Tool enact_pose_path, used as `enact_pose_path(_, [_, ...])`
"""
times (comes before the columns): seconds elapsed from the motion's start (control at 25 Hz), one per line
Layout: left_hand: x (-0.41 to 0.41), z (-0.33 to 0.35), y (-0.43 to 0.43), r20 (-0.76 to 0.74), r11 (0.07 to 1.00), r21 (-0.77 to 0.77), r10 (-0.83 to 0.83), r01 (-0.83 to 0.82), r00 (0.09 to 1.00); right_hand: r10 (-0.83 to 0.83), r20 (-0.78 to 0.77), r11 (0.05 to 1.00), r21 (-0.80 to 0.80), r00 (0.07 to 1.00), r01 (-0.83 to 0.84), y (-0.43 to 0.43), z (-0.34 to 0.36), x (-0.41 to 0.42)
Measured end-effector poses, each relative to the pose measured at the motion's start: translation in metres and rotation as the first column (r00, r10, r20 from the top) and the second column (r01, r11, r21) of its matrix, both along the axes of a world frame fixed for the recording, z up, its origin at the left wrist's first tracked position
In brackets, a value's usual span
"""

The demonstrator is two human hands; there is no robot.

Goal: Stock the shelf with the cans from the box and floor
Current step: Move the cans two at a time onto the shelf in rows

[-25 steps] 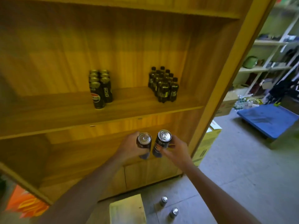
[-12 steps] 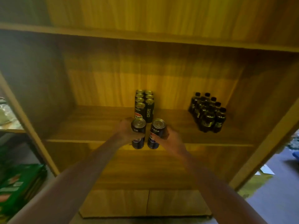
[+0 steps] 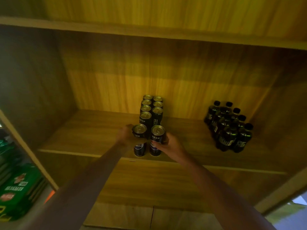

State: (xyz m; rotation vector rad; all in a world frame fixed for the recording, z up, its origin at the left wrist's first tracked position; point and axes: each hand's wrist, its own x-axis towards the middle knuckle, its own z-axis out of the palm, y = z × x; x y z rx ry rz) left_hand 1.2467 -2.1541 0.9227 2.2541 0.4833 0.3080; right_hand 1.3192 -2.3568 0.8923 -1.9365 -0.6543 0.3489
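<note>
My left hand (image 3: 124,135) grips a black Pepsi can (image 3: 139,141) from its left side. My right hand (image 3: 171,146) grips a second black can (image 3: 156,140) from its right. Both cans stand upright side by side at the front edge of the wooden shelf board (image 3: 86,135). Directly behind them stand two rows of several identical cans (image 3: 151,108), running back towards the rear panel. The box and the floor cans are out of view.
A cluster of several dark bottles (image 3: 229,127) stands on the same shelf at the right. A shelf board (image 3: 149,33) runs overhead. Cabinet doors (image 3: 152,218) lie below. Green packages (image 3: 18,191) sit outside the cabinet at the lower left.
Both hands carried the two cans up from in front of the lower cabinet to the front of the shelf, just before the standing rows. The view swung left and closer to the shelf.
</note>
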Motion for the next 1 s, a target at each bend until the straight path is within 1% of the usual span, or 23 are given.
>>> enact_pose_path(0.12, [0.007,0.0,-0.006,-0.003,1.0,-0.02,0.002,-0.002,1.0,0.014,0.005,1.0,-0.002,1.0,-0.014,-0.002,-0.002,0.01])
enact_pose_path(0.28, [0.009,-0.003,-0.012,0.024,1.0,0.01,0.013,-0.013,1.0,0.006,-0.007,1.0,0.016,1.0,-0.006,0.0,-0.003,0.012])
enact_pose_path(0.44, [0.004,-0.007,-0.002,-0.05,0.999,-0.01,-0.043,0.043,0.998,-0.09,0.072,0.995,0.038,0.993,0.087,0.002,-0.016,0.01])
enact_pose_path(0.52, [0.005,-0.009,0.004,-0.045,0.999,-0.011,-0.053,0.052,0.998,-0.113,0.075,0.993,0.045,0.991,0.11,0.006,-0.02,0.011])
enact_pose_path(0.6, [0.007,-0.009,0.002,-0.015,0.999,-0.017,-0.044,0.044,0.999,-0.109,0.082,0.993,0.046,0.991,0.105,0.009,-0.018,0.016])
enact_pose_path(0.72, [0.013,-0.011,0.0,0.014,0.999,-0.036,-0.016,0.017,1.0,-0.072,0.046,0.996,0.049,0.996,0.07,0.013,-0.015,0.028])
enact_pose_path(1.0, [0.022,-0.014,0.007,-0.001,0.999,0.003,0.046,-0.046,0.999,-0.056,0.083,0.998,0.025,0.995,0.054,0.023,-0.009,0.061])
